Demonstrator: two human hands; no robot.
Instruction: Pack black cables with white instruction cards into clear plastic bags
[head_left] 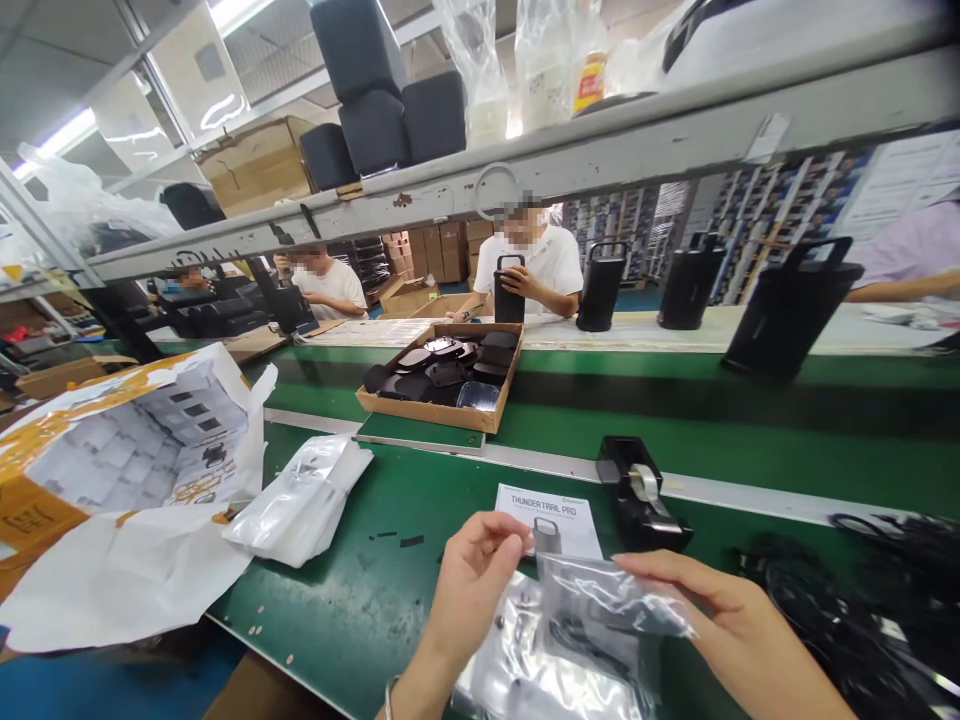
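My right hand [709, 595] is closed on the upper edge of a clear plastic bag [592, 620], fingers on top. A coiled black cable [589, 640] shows inside it. My left hand [480, 575] is beside the bag's upper left corner, thumb and fingertips pinched together; whatever they may hold is too small to make out. Under and behind the hands lies a white printed booklet [577, 510] with a speaker pictured on it. More shiny clear bags [502, 650] lie beneath the held one. A black tape dispenser [641, 495] stands just behind my right hand.
Black cables [847, 610] are heaped at right. A stack of plastic bags [304, 500] and an open printed carton [127, 440] lie at left. Beyond stand a cardboard tray [487, 415] of black covers and several black speakers [791, 310]. A co-worker [551, 265] handles one opposite.
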